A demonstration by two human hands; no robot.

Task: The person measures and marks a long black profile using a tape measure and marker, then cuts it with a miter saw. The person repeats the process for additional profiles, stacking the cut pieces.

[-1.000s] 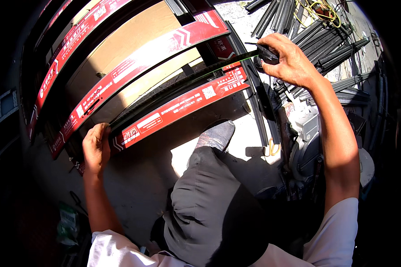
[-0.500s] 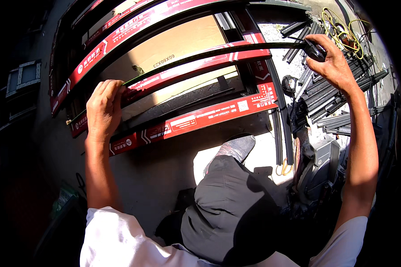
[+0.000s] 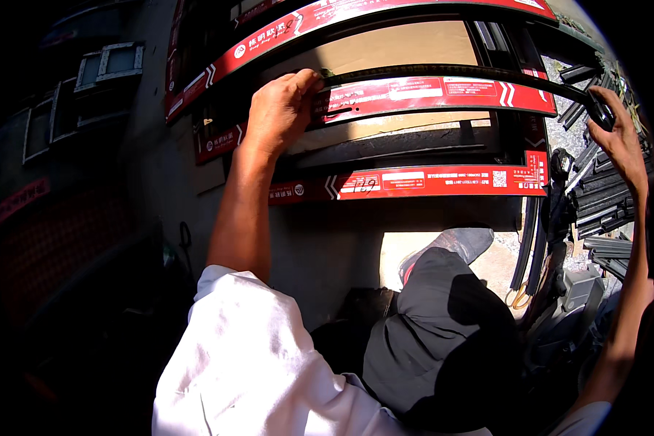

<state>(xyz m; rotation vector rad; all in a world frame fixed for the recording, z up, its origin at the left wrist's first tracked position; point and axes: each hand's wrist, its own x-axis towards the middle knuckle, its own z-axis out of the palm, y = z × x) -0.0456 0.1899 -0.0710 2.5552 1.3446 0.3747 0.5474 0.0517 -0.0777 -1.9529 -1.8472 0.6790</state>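
A tape measure's dark blade stretches across a frame whose bars carry red printed film. At the blade's left end, my left hand is closed, its fingers pinching the tip over the red bar. My right hand curls round the black tape case just past the frame's right side. Between the two hands the blade bows slightly, close above the bar. Behind it lies a brown cardboard sheet.
Black and grey profile offcuts lie heaped at the right. A grey machine and scissors with orange handles are below them. My shoe stands near the front red bar. Small window frames stand in the shade at left.
The view has swung left, so the frame and both hands sit farther right in the picture. My left hand stays at the blade's end and my right hand still holds the case.
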